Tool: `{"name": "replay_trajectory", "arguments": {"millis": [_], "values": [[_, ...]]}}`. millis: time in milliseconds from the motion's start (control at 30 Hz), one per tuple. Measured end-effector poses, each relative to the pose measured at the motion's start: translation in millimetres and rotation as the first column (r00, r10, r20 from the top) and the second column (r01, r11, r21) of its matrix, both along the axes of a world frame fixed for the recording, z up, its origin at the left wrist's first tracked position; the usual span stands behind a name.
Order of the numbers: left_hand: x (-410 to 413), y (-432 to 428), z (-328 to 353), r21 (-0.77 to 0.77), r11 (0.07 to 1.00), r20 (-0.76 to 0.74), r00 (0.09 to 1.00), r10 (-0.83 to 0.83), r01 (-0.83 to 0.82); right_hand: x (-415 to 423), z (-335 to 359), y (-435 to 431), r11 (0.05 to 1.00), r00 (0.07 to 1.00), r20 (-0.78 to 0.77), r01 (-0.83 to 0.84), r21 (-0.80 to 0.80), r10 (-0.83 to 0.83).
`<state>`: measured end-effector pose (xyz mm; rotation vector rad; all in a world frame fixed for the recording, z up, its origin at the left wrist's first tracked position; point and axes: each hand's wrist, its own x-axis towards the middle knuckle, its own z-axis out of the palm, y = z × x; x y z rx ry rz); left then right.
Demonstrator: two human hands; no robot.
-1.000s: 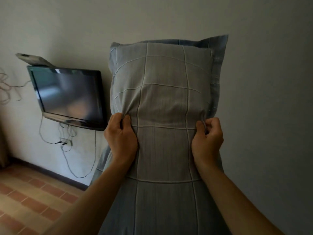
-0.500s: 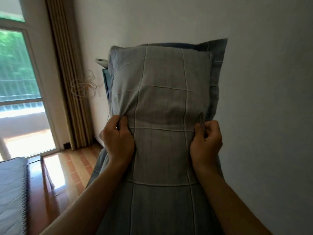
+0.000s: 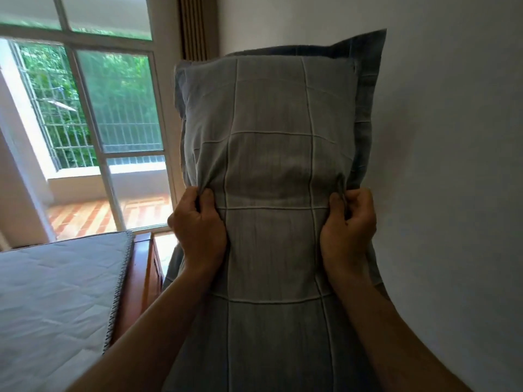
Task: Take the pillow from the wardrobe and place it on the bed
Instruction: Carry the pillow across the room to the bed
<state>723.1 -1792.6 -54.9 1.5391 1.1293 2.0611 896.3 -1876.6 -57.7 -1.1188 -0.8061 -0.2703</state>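
In the head view, the grey-blue quilted fabric pillow [image 3: 268,154] with pale stitched grid lines stood upright in front of the person. Its long axis ran from twelve to six o'clock, and it hung clear of the bed. The left hand [image 3: 198,224] had a bunch of the cover at the pillow's nine o'clock edge, and the right hand [image 3: 349,222] had another at the three o'clock edge. Each grip was clamped on the fabric with fingers curled, at about mid-height.

The bed, a white quilted mattress [image 3: 56,292] on a reddish wooden frame [image 3: 141,273], lay towards eight o'clock from the pillow, lower and well apart from it. The left hand was the nearer one to it. The move ahead probably called for a swing towards eight o'clock with the left hand leading, tipping the long axis from upright to flat. A plain pale wall [image 3: 452,165] stood at three o'clock.
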Motion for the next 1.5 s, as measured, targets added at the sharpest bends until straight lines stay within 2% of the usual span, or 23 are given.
{"name": "replay_trajectory", "arguments": {"millis": [433, 800, 1067, 1267, 1500], "values": [[-33.7, 199.6, 10.6, 0.011, 0.982, 0.088, 0.978, 0.187, -0.188, -22.6, 20.9, 235.5, 0.976, 0.977, 0.019, -0.213, -0.041, 0.214], [-63.3, 365.7, 0.0, 0.033, 0.918, 0.015, 0.918, 0.395, -0.396, -46.1, -1.0, 437.8, 0.909, 0.911, -0.054, -0.413, -0.057, 0.410], [-46.6, 518.3, -9.0, -0.042, 0.887, -0.011, 0.888, 0.460, -0.460, -33.4, -14.9, 617.7, 0.865, 0.865, -0.121, -0.498, -0.070, 0.488], [-52.8, 615.1, -6.3, -0.042, 0.842, -0.018, 0.843, 0.538, -0.538, -38.0, -15.1, 730.0, 0.830, 0.835, -0.110, -0.549, -0.100, 0.539], [-73.2, 724.0, -11.6, -0.045, 0.836, -0.020, 0.837, 0.547, -0.547, -57.0, -27.0, 851.8, 0.800, 0.804, -0.135, -0.593, -0.094, 0.580]]}}
